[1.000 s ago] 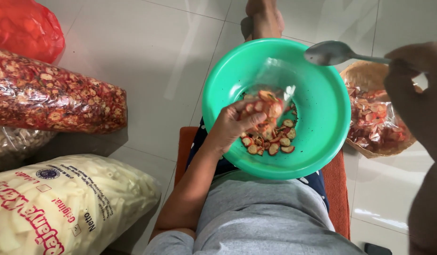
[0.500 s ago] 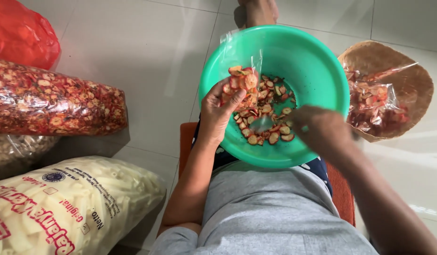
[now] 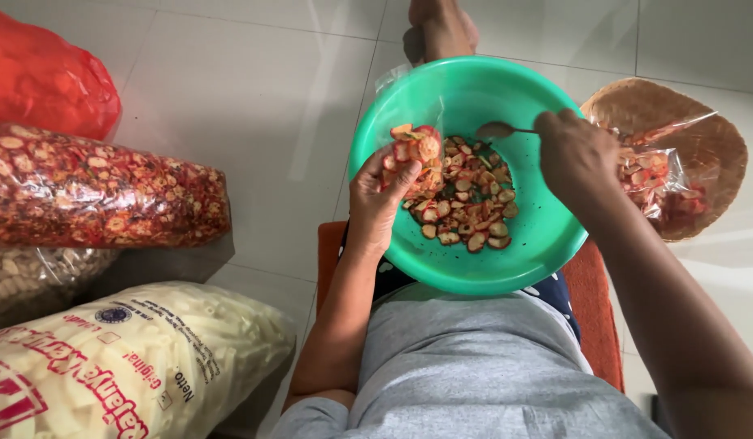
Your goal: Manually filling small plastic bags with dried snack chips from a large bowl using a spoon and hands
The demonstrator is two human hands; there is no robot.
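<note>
While the person sits on an orange cushion [image 3: 602, 325] with a green bowl [image 3: 523, 252] resting on the lap, both hands are at work inside the bowl. The left hand [image 3: 378, 199] is curled around a small clear plastic bag [image 3: 413, 146] partly filled with sliced chips, holding it upright at the bowl's left wall with its mouth open toward the middle. The right hand [image 3: 576, 154] is closed around the handle of a metal spoon [image 3: 497, 130], whose scoop points left and hovers just beside the bag's mouth, above the loose chips [image 3: 466, 203] heaped on the bowl's bottom. To the right of the bowl, on the tiled floor [image 3: 254, 106], a woven tray [image 3: 702, 138] carries filled chip packets [image 3: 657, 183]. On the left side of the floor lie a large clear sack of reddish chips [image 3: 100, 199], a red plastic bag [image 3: 47, 77] behind it, and a big printed sack of pale sticks [image 3: 132, 362] nearest the person. A bare foot [image 3: 441, 28] shows beyond the bowl's far rim.
</note>
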